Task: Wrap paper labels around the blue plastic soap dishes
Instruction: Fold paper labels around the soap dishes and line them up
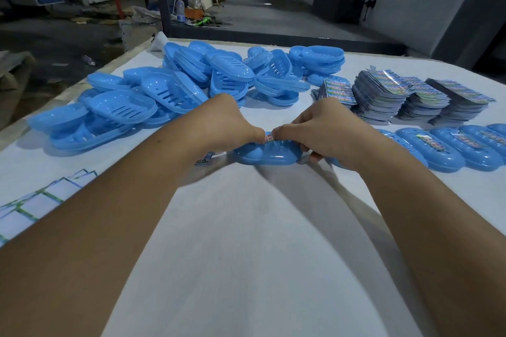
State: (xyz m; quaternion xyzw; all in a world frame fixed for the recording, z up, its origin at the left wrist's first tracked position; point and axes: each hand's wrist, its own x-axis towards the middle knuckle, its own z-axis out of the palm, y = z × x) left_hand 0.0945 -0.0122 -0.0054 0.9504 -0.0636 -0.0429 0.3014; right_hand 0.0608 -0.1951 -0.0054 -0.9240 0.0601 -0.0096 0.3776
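Both hands work one soap dish (267,155) at the table's middle: the left hand (227,123) and right hand (323,131) curl over it, thumbs pinching a paper label (269,136) on top. A row of labelled dishes (449,146) lies at the right. A large heap of bare dishes (169,90) far left and label stacks (405,98) far right suggest most of the job remains.

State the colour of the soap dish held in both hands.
Light blue soap dish, clearest in the head view.
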